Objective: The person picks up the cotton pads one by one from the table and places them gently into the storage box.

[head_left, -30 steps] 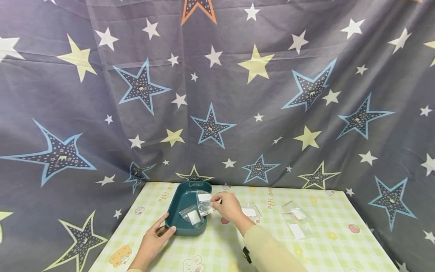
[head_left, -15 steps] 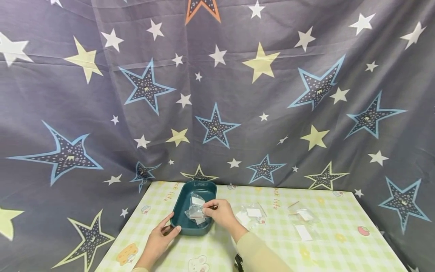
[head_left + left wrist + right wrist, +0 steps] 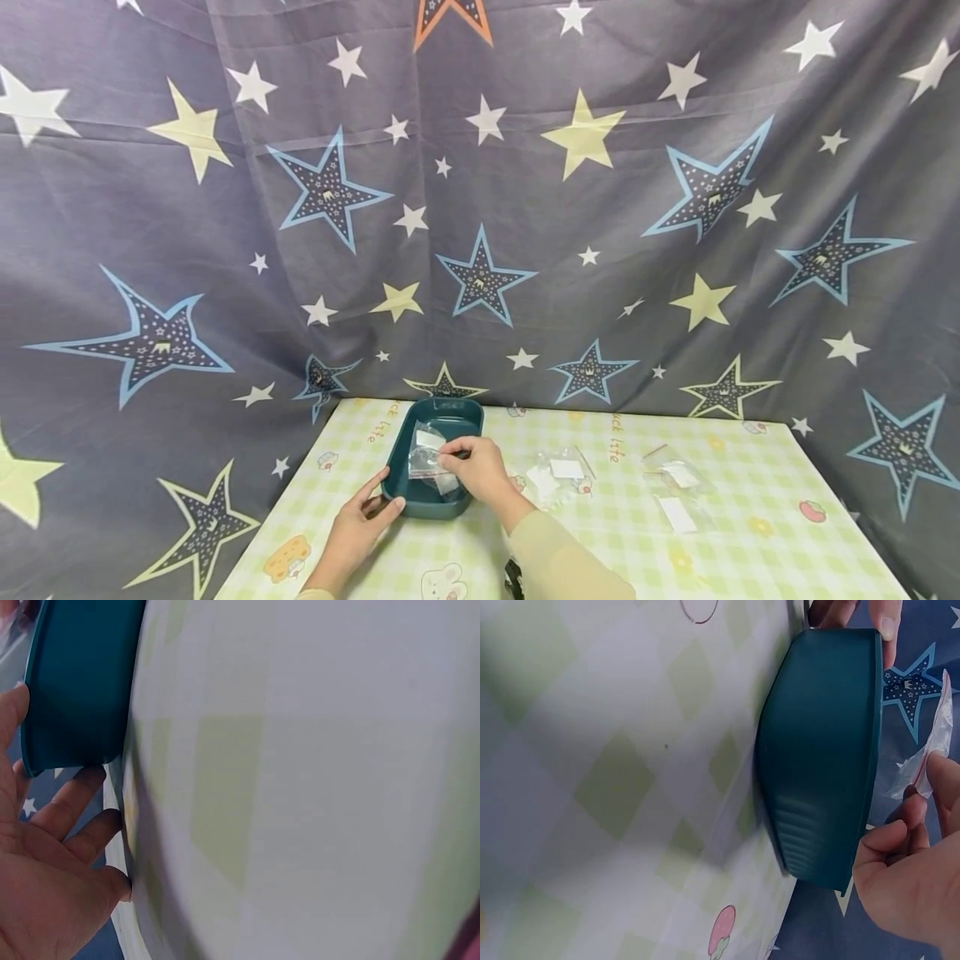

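Observation:
A dark teal plastic bin (image 3: 430, 510) stands on the table, left of its middle. My left hand (image 3: 358, 527) holds its near-left corner, thumb on the near wall and fingers along the left side; the left wrist view shows that hand (image 3: 52, 855) against the bin's wall (image 3: 86, 682). Between thumb and fingers my right hand (image 3: 480, 473) pinches a small clear zip bag (image 3: 423, 467) over the bin. In the right wrist view the bag (image 3: 937, 739) rises above the rim. Another clear bag (image 3: 447, 483) lies beneath it inside the bin, partly covered.
Clear bags with white labels (image 3: 566, 469) lie right of the bin, and more such bags (image 3: 677, 514) lie farther right. A green checked cloth (image 3: 585, 550) covers the table. A grey star-patterned curtain (image 3: 510, 192) hangs behind the table.
My right hand has moved left and slightly down over the bin, bringing the pinched zip bag above the one inside. My left hand stays at the bin's corner. The head view has shifted slightly.

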Demonstrator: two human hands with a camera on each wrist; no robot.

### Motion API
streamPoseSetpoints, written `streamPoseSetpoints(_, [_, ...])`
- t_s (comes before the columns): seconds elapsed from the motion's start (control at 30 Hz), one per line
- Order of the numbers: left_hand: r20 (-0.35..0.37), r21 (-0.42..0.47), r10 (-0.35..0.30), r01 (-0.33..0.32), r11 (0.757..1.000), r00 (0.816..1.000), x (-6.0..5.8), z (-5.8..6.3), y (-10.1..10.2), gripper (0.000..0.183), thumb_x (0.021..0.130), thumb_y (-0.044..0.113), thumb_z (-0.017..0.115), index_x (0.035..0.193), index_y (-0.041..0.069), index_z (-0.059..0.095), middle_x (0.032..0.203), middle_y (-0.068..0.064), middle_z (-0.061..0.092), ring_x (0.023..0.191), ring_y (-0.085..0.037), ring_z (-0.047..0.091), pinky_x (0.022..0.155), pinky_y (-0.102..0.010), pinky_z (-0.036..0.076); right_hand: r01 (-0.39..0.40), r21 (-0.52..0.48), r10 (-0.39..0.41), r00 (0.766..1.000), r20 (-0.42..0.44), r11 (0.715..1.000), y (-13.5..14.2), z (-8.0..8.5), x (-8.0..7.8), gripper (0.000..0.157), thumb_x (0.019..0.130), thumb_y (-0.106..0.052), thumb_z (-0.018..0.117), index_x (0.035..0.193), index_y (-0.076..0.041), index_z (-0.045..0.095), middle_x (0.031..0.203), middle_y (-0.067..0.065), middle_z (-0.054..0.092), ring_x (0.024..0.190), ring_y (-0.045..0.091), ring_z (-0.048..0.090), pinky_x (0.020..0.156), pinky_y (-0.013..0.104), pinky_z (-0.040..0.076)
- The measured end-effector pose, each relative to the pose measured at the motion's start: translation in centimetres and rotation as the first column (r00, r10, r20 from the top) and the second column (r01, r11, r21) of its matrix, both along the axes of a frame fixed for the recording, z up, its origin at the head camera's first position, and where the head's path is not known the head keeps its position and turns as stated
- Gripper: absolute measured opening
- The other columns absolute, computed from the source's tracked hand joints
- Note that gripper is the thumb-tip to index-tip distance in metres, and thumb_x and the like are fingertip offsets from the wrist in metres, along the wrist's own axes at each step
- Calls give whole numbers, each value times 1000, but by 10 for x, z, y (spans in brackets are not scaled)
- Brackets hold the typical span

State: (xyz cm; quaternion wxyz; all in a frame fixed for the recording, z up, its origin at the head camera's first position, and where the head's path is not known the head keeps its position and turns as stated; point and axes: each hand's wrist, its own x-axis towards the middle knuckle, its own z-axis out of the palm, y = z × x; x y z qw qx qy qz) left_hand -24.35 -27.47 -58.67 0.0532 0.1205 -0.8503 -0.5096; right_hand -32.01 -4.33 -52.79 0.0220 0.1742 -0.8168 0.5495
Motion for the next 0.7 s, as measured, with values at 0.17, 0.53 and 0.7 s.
streamPoseSetpoints(0.17, [0,-11,8,-8,1000,1000,-2,0,1,75,96,47,80,162,25,50,152,-29,60,138,-44,63,101,-48,63,-19,3,19,1000,-17,1000,-6,6,2,4,94,-14,83,97,-12,85,92,2,81,77,6,65,68,22,55])
streamPoseSetpoints(0.53, [-4,-8,-7,7,1000,1000,0,-2,-1,81,93,56,80,162,25,50,155,-29,57,139,-45,62,100,-48,63,-62,113,60,998,19,992,-9,2,5,19,96,-14,81,114,-7,83,106,3,82,89,11,69,73,24,58])
streamPoseSetpoints(0.7, [-5,-20,-12,12,1000,1000,-1,-1,-1,81,94,55,79,162,23,50,156,-30,56,139,-47,61,101,-49,63,-62,115,62,998,6,991,-8,-2,4,16,94,-14,83,110,-8,84,101,2,82,84,8,66,72,23,56])
